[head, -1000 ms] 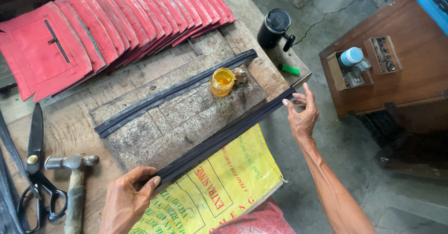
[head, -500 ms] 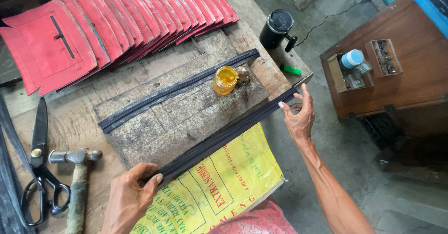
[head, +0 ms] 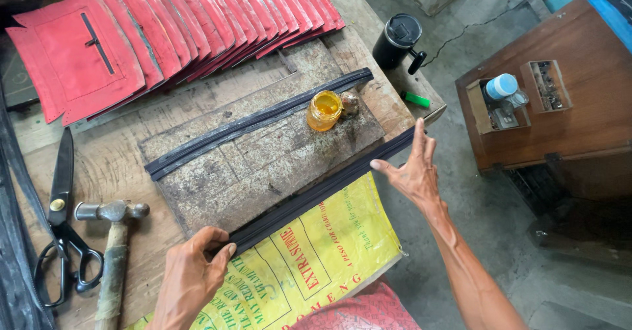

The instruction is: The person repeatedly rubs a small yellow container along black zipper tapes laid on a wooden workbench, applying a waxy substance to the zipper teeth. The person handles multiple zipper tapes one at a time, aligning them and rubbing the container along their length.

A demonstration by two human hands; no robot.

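Below centre frame, the left hand (head: pixel 191 277) pinches one end of a black strip (head: pixel 316 195); the right hand (head: pixel 411 172), fingers spread wide, presses its other end onto the worktop (head: pixel 118 165).

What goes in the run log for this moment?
left hand: pinches black strip near end | right hand: open, flat on far end | strip: on stained slab

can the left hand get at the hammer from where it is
Probably yes. The left hand pinches the near end of the black strip, and the hammer lies just beside it on the bench with nothing between.
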